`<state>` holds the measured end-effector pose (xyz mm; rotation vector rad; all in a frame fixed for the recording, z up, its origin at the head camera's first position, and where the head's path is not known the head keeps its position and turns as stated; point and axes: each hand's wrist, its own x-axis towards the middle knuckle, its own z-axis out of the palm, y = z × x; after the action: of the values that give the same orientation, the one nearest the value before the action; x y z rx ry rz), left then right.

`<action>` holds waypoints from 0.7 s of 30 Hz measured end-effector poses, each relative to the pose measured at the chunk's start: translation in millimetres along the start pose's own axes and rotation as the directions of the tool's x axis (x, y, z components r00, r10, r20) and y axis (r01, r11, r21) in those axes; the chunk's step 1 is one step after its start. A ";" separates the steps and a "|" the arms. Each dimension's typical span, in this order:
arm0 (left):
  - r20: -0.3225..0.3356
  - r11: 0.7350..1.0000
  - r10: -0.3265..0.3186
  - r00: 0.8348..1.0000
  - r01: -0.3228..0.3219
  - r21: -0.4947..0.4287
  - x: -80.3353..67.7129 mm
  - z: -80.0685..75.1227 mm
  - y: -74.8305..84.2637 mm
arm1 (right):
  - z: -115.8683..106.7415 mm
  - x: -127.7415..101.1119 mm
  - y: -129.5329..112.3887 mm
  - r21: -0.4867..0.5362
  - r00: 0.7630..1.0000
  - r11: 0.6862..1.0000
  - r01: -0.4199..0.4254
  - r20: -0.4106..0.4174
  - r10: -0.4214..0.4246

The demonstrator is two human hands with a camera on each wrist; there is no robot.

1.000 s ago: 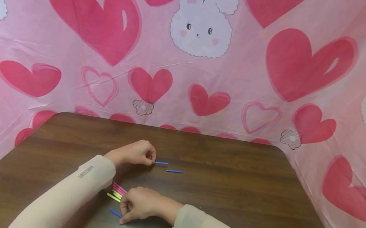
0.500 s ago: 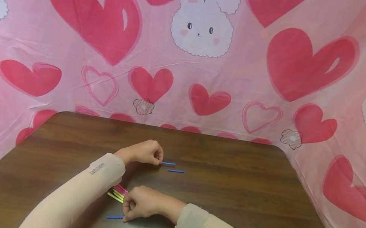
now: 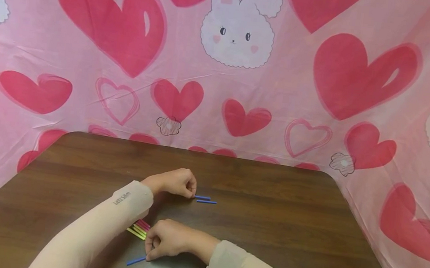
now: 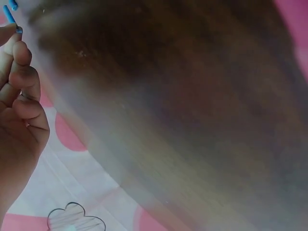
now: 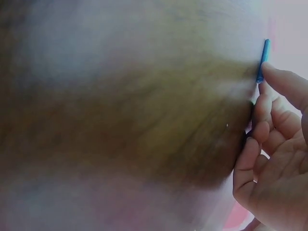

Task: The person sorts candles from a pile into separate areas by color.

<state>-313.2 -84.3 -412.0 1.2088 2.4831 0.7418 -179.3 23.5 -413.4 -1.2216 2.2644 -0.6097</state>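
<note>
My left hand (image 3: 178,182) pinches one end of a short blue stick (image 3: 203,197) between thumb and fingertip, toward the middle of the table. Just in front of that stick, nearly parallel, a second blue stick (image 3: 207,202) lies on the wood. Nearer to me, my right hand (image 3: 168,238) pinches another blue stick (image 3: 136,261), which points left and slightly toward me. In the right wrist view the thumb presses this blue stick (image 5: 263,60) near its end. Beside the right hand lies a bunch of pink and yellow sticks (image 3: 138,230), partly hidden by the left sleeve and the right hand.
The brown wooden table (image 3: 289,213) reaches back to a pink cloth (image 3: 277,79) printed with hearts and rabbits, hanging behind and at the sides. My left sleeve (image 3: 88,230) crosses over the table's left part, near the bunch of sticks.
My left hand has moved right with its blue stick, then slightly nearer, bringing it close to the lying one. The right hand's stick has swung so its free end points more toward me.
</note>
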 end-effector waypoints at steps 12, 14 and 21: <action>0.000 0.999 0.022 1.000 -0.022 0.026 10.3 6.0 1.9 | 1.7 0.1 2.4 0.021 1.000 1.000 0.003 0.004 -0.003; -0.002 1.000 0.021 1.000 -0.021 0.023 11.4 6.9 2.1 | 1.7 0.4 2.9 0.022 1.000 1.000 0.002 0.006 -0.002; 0.003 1.000 0.020 1.000 -0.020 0.016 12.3 6.6 5.1 | 1.3 -0.2 2.9 0.042 1.000 0.999 -0.007 0.012 0.006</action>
<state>-314.4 -69.8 -415.0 1.2415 2.4823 0.7257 -180.3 25.0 -416.1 -1.1941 2.2336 -0.6429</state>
